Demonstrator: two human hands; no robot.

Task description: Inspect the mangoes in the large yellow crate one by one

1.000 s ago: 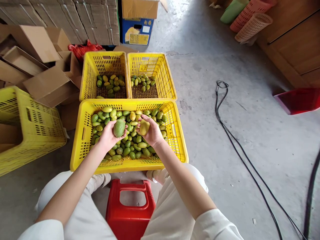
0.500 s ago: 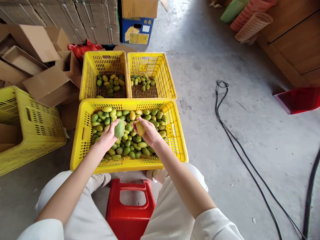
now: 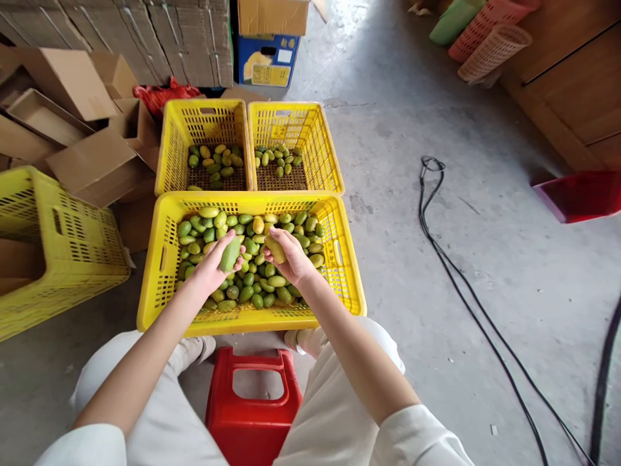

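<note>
Above a wide yellow crate [image 3: 252, 318] both my hands hold one fruit each. My left hand [image 3: 213, 264] is closed around a green mango [image 3: 229, 255], its fingers curled under the far side. In my right hand [image 3: 294, 257] is a yellower mango [image 3: 275, 250], with the thumb laid over its top. Below the hands, many loose mangoes [image 3: 276, 281], green to yellow, fill the crate floor. Behind it stand two more crates touching its far rim: the left crate [image 3: 160, 155] and the right crate [image 3: 334, 158], each with several mangoes on its bottom.
A red stool [image 3: 252, 421] sits between my knees. To the left are another yellow crate [image 3: 87, 239] and a heap of cardboard boxes [image 3: 92, 158]. A black cable [image 3: 456, 278] lies on the floor to the right, near a red dustpan-like object [image 3: 582, 196].
Both mangoes have turned in my hands; the green one now tilts and shows a longer side. The hands stay over the front crate.
</note>
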